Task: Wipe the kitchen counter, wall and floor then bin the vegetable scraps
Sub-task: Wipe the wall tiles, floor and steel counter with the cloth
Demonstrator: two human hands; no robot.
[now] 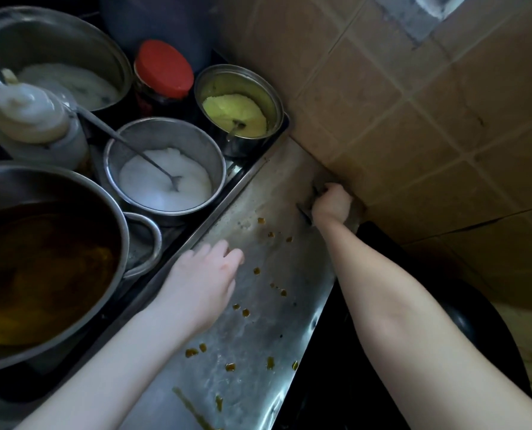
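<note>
Right-hand fingers curl into a fist around a dark cloth; it may be a scouring pad, the blur hides which. Only its edges show, at the left of the fist. The right hand presses it into the far corner, where the steel counter meets the tan tiled wall.

Left-hand fingers lie loosely together, slightly bent, tips on the counter and holding nothing. The left hand rests at the counter's left edge, just beside a tray of pots.

Small yellow-brown scraps are scattered over the counter between the two arms, running from near the right hand toward the viewer. A longer smear lies at the near end.

In the tray sit a bowl of white powder with a spoon, a tin of yellow powder, a red-lidded jar and a large pot of brown liquid.

The step looks like wiping the counter, beginning at the wall seam. To do it well, keep the cloth flat and pressed, and draw it toward the viewer in one long stroke so the scraps gather ahead of it. Steer away from the right edge, where they would likely drop off. The left hand could cup at the near end to catch them for the bin.
</note>
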